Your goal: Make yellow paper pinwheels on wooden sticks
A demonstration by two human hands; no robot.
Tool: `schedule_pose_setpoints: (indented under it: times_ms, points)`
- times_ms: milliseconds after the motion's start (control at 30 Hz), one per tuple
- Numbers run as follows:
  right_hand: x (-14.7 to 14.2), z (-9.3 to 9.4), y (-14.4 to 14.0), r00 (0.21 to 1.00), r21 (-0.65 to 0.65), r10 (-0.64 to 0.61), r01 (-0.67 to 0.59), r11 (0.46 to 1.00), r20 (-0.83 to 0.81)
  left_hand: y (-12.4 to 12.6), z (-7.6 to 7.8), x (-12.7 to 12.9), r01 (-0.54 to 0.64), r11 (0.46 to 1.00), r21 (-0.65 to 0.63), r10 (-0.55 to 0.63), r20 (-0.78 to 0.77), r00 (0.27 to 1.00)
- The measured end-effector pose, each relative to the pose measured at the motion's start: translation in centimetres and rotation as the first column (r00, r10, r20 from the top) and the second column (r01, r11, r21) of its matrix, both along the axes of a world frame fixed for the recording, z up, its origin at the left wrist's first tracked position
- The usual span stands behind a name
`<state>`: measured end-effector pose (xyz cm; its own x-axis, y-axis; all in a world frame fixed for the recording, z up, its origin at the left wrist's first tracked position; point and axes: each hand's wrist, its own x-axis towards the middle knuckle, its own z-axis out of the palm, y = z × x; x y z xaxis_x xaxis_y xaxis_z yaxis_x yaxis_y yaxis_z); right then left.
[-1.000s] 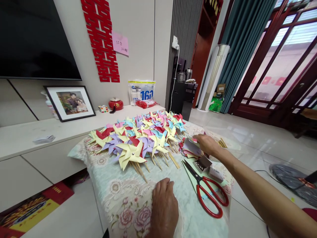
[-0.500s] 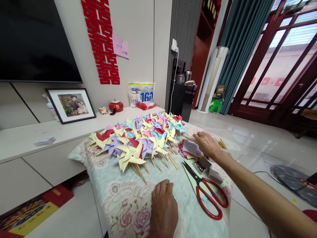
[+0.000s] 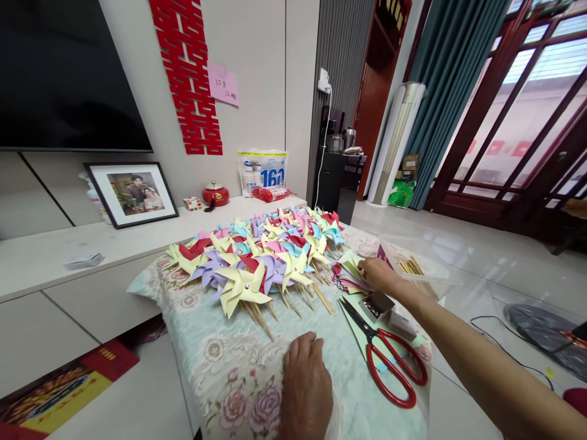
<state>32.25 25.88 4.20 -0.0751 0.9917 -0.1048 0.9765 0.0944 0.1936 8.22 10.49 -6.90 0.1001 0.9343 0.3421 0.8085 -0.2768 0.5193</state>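
On the right side of the worktop point(image 3: 215, 360), a stack of cut paper squares point(image 3: 351, 275) in yellow, red and lilac lies directly under the right hand point(image 3: 378, 273), whose fingertips pinch the top pale-yellow sheet and lift its near edge. That arm stretches in long and nearly straight from the lower right, wrist low over a small open cardboard box point(image 3: 376, 304). Red-handled scissors point(image 3: 387, 360) lie just beside the box, blades closed and pointing away from the person. Thin wooden sticks point(image 3: 413, 267) lie just beyond the hand. Flat on the flowered, lace-patterned cloth, the left hand point(image 3: 306, 388) rests palm down with fingers loosely curled, holding nothing. Ahead of it spreads a dense bed of folded paper pinwheels point(image 3: 257, 260), each pinned at its centre and mounted on a stick.
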Motion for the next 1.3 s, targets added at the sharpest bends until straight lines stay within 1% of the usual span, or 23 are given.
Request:
schedule_pose_setpoints:
  times_ms: [133,300,600,867,1000,1067,1133,1200,1233,1300]
  points:
    - [0.1,0.5,0.1,0.999,-0.035,-0.013,0.012,0.999,-0.03,0.1,-0.1,0.1,0.003,1.0,0.009,-0.003,0.009,1.0]
    - [-0.5,1.0,-0.9,0.999,-0.008,-0.025,0.024,1.0,-0.037,0.0,-0.3,0.0,0.0,1.0,0.027,-0.001,0.028,1.0]
    - [-1.1,3.2,-3.0,0.998,0.119,-0.058,0.059,0.991,-0.009,0.0,-0.1,0.1,0.005,0.999,0.044,-0.006,0.032,0.999]
    - [-1.3,4.5,-4.4,1.0,0.243,-0.022,0.021,0.97,0.001,-0.1,0.8,-0.3,0.038,0.998,0.054,-0.038,-0.006,0.999]
    - [-2.2,5.0,-5.9,1.0,0.295,0.023,-0.022,0.955,-0.001,0.0,0.9,-0.5,0.055,0.995,0.085,-0.054,-0.008,0.998]
    - [-3.3,4.8,-7.3,0.998,0.307,0.066,-0.06,0.95,-0.01,0.1,0.7,-0.5,0.065,0.992,0.112,-0.067,0.012,0.998]
    - [-4.9,4.0,-9.3,0.992,0.309,0.121,-0.107,0.945,-0.026,0.2,0.5,-0.5,0.064,0.985,0.159,-0.072,0.051,0.996]
    - [-6.7,2.6,-11.5,0.969,0.327,0.236,-0.2,0.923,-0.074,0.4,0.4,-0.7,0.04,0.979,0.201,-0.065,0.117,0.991]
    - [-7.7,1.7,-12.7,0.956,0.323,0.274,-0.229,0.918,-0.101,0.3,0.4,-0.9,0.025,0.977,0.212,-0.059,0.158,0.986]
    - [-9.3,-0.1,-15.0,0.929,0.298,0.341,-0.287,0.91,-0.146,0.1,0.4,-1.7,-0.028,0.983,0.179,-0.018,0.251,0.968]
